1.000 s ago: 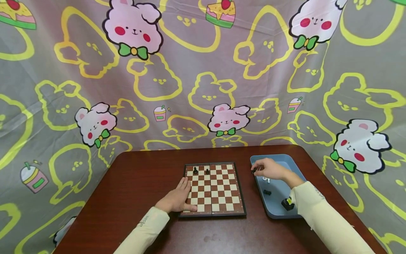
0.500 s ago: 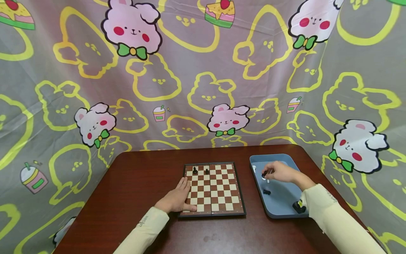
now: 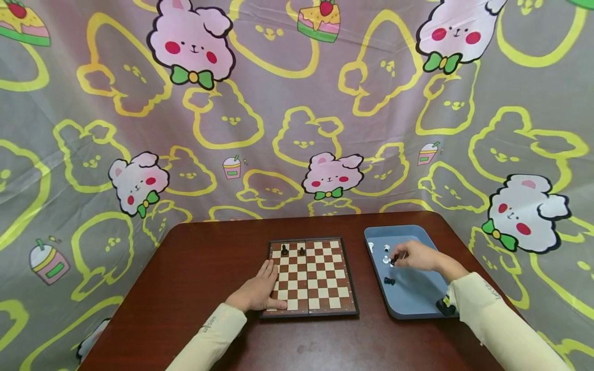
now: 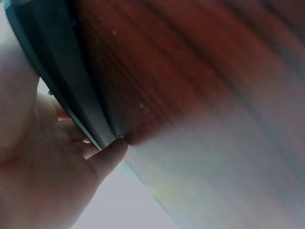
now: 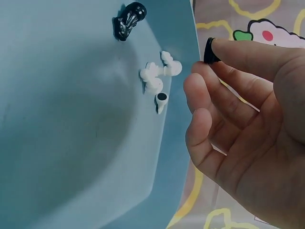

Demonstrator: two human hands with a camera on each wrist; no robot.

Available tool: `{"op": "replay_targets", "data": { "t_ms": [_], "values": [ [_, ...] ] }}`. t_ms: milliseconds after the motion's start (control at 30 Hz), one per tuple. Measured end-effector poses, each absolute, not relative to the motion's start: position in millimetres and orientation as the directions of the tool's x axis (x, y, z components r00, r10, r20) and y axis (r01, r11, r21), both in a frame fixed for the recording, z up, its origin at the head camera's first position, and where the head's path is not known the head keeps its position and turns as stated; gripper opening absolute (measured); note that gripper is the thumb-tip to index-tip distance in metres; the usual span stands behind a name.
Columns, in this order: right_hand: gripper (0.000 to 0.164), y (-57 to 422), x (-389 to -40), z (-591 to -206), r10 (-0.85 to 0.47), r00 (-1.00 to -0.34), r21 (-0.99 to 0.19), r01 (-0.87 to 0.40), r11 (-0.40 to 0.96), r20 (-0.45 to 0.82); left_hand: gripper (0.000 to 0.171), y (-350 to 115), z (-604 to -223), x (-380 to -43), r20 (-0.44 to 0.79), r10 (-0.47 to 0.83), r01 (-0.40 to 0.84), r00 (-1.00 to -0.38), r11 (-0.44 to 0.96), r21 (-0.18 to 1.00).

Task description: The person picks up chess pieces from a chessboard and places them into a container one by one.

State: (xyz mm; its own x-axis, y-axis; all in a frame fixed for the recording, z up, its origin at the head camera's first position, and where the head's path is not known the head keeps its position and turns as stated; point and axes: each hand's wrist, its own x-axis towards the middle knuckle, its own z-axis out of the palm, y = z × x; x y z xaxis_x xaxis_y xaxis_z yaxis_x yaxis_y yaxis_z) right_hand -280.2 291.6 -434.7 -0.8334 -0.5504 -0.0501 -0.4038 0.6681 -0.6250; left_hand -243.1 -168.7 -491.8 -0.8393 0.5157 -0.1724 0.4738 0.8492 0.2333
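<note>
My left hand (image 3: 256, 289) rests at the left edge of the chessboard (image 3: 320, 273), fingers straight along it and thumb at the near corner. In the left wrist view, fingers lie against the board's dark rim (image 4: 71, 76). Over the blue tray (image 3: 403, 304), my right hand (image 3: 417, 256) pinches a black chess piece (image 5: 208, 51) between thumb and forefinger; the fingers hide most of it. Below lie several white chess pieces (image 5: 153, 78) and a black knight (image 5: 129, 21) on its side. Two black chess pieces, a taller one (image 3: 284, 250) and a pawn (image 3: 302, 251), stand on the board's far left.
The tray stands to the right of the board on a dark red-brown wooden table (image 3: 209, 257). A patterned cloth (image 3: 278, 103) hangs behind and along both sides. A small black device (image 3: 445, 306) with a yellow mark sits at the right wrist.
My right hand has moved from the tray's far left side rightward and nearer, keeping the black chess piece pinched. More white pieces now show in the tray. The left hand stays at the board.
</note>
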Motion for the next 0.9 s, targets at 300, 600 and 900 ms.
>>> {"op": "replay_targets", "data": {
  "t_ms": [300,600,900],
  "values": [
    [0.013,296,-279,-437,-0.54,-0.838,-0.649,-0.367,0.667,-0.081,0.114,-169,-492,-244,-0.17,0.513,0.471,-0.841,0.851,0.233],
    [0.013,296,-279,-437,-0.521,-0.849,-0.637,-0.353,0.685,-0.09,0.115,-170,-495,-245,-0.162,0.517,0.477,-0.84,0.848,0.231],
    [0.014,279,-282,-428,-0.49,-0.867,-0.625,-0.334,0.706,-0.09,0.116,-169,-496,-246,-0.169,0.516,0.476,-0.84,0.849,0.229]
  ]
}}
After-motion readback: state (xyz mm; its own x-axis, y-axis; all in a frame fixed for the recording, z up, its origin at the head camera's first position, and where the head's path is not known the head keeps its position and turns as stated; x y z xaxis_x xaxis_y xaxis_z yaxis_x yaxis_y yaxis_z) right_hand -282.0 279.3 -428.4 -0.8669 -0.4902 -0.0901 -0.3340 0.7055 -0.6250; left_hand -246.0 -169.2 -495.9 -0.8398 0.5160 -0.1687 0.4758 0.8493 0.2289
